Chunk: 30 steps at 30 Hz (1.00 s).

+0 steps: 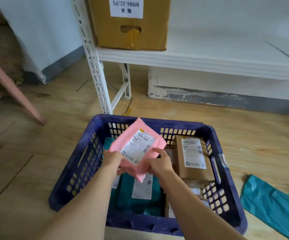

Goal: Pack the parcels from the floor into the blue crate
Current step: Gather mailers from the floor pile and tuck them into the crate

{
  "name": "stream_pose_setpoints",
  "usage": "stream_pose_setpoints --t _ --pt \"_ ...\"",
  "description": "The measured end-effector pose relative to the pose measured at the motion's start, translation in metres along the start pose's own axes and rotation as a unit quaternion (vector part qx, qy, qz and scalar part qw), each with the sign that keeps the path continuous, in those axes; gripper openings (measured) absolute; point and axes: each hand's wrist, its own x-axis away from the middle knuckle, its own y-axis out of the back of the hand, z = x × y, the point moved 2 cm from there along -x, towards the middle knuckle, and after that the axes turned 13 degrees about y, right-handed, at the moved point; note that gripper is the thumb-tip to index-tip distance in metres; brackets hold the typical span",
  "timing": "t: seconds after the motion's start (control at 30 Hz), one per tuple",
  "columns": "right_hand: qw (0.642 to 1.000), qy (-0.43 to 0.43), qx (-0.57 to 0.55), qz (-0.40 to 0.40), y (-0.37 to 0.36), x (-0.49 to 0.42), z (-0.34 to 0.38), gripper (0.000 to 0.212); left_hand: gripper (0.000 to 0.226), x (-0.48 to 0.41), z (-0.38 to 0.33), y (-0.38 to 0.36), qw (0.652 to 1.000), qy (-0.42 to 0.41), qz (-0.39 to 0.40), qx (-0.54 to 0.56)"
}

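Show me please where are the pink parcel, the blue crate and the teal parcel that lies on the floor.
pink parcel (pixel 122 144): head view, on its pink upper left part.
blue crate (pixel 175 123): head view, on the far rim.
teal parcel (pixel 270 203): head view, on its middle, right of the crate.

The pink chair (pixel 10 87) at far left is cut off. The teal bag (pixel 275 205) at near right runs off-frame. Label print is unreadable.

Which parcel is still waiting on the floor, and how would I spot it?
Find the blue crate in the middle of the wooden floor. Just outside its right wall lies a flat teal mailer bag, partly cut off by the picture's edge. Other teal bags sit inside the crate, and the pink parcel is held in both hands above it; only this one lies on the floor.
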Motion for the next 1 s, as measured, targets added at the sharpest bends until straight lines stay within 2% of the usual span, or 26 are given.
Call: stream_pose_setpoints --t 0.07,0.1,0.13,0.17,0.23,0.3,0.37,0.47,0.5,0.53,0.6,0.67,0.73,0.77,0.87,0.93,1.0 --pt "0.999 0.003 0.052 -0.004 -0.012 -0.014 -0.01 0.058 0.026 -0.029 0.003 0.0 0.997 0.07 -0.014 -0.039" --pt "0.997 0.004 0.073 0.001 -0.019 -0.02 -0.013 0.056 0.028 -0.036 0.003 0.002 0.998 0.063 0.0 -0.023" --pt "0.996 0.005 0.087 0.009 -0.025 -0.026 -0.017 0.054 0.028 -0.041 0.004 0.008 0.998 0.032 0.01 -0.06" --pt "0.995 0.008 0.1 0.02 -0.032 -0.031 -0.022 0.054 0.028 -0.051 0.009 0.017 0.994 0.039 -0.015 -0.097" --pt "0.989 0.022 0.136 0.044 -0.047 -0.041 -0.03 0.052 0.022 -0.064 0.021 0.032 0.991 0.08 -0.038 -0.104" --pt "0.983 0.041 0.166 0.069 -0.064 -0.049 -0.039 0.039 0.004 -0.082 0.031 0.039 0.988 0.117 -0.042 -0.091" --pt "0.976 0.062 0.182 0.102 -0.079 -0.054 -0.048 0.025 0.02 -0.099 0.037 0.041 0.986 0.124 -0.058 -0.099" --pt "0.97 0.063 0.182 0.15 -0.09 -0.061 -0.059 0.028 0.031 -0.123 0.039 0.042 0.987 0.092 -0.065 -0.111" --pt "0.963 0.064 0.197 0.173 -0.091 -0.062 -0.061 0.031 0.042 -0.13 0.041 0.043 0.987 0.085 -0.073 -0.115" --pt "0.949 0.077 0.23 0.201 -0.09 -0.062 -0.062 0.034 0.051 -0.136 0.042 0.042 0.986 0.079 -0.083 -0.123" --pt "0.897 0.124 0.348 0.243 -0.088 -0.063 -0.063 0.048 0.054 -0.139 0.044 0.041 0.983 0.073 -0.103 -0.134" --pt "0.837 0.183 0.466 0.223 -0.086 -0.061 -0.059 0.056 0.051 -0.138 0.041 0.039 0.971 0.055 -0.15 -0.178" --pt "0.802 0.222 0.514 0.21 -0.086 -0.059 -0.056 0.054 0.054 -0.132 0.035 0.037 0.947 -0.021 -0.188 -0.259" --pt "0.786 0.235 0.528 0.223 -0.087 -0.059 -0.055 0.053 0.054 -0.126 0.032 0.034 0.924 -0.075 -0.193 -0.321" --pt "0.733 0.237 0.58 0.265 -0.091 -0.063 -0.064 0.059 0.057 -0.115 0.037 0.018 0.817 -0.208 -0.111 -0.527" --pt "0.72 0.197 0.596 0.297 -0.09 -0.068 -0.072 0.068 0.065 -0.122 0.046 0.009 0.765 -0.221 -0.027 -0.604" --pt "0.711 0.17 0.6 0.326 -0.087 -0.072 -0.075 0.073 0.07 -0.131 0.053 0.009 0.733 -0.185 0.002 -0.654"
